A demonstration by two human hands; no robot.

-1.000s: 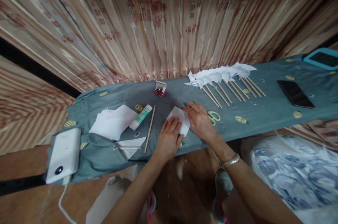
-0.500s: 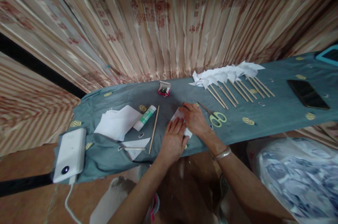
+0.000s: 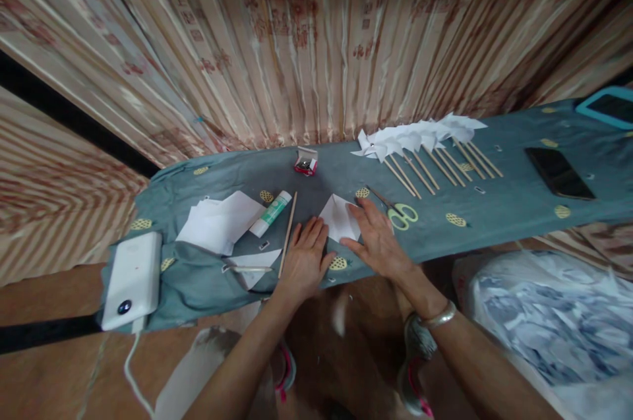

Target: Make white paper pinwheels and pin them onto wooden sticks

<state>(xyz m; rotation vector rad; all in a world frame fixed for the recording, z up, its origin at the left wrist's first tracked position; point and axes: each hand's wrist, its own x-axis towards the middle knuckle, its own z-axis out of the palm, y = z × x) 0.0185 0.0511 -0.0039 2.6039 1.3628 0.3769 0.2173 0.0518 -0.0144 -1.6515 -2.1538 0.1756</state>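
Observation:
A creased white paper square [image 3: 340, 217] lies on the green cloth, partly opened out with a corner pointing away from me. My left hand [image 3: 304, 255] rests flat at its left edge, fingers stretched out. On the other side, my right hand [image 3: 378, 239] has its fingers spread, their tips touching the paper's right edge. A thin wooden stick [image 3: 288, 232] lies just left of my left hand. Green-handled scissors [image 3: 401, 214] are beyond my right hand. A small open red-and-white box [image 3: 306, 161] of dark little items stands farther back.
Several white paper pinwheels [image 3: 420, 136] on sticks lie in a row at the back right. To the left are a glue stick [image 3: 271, 214], stacked paper [image 3: 217, 225] and a white power bank [image 3: 132, 281]. A phone [image 3: 558, 173] lies right; a plastic bag [image 3: 554, 321] stands below.
My hands have moved apart, the left one to the left. The paper, earlier folded narrow under both hands, now lies opened wider between them.

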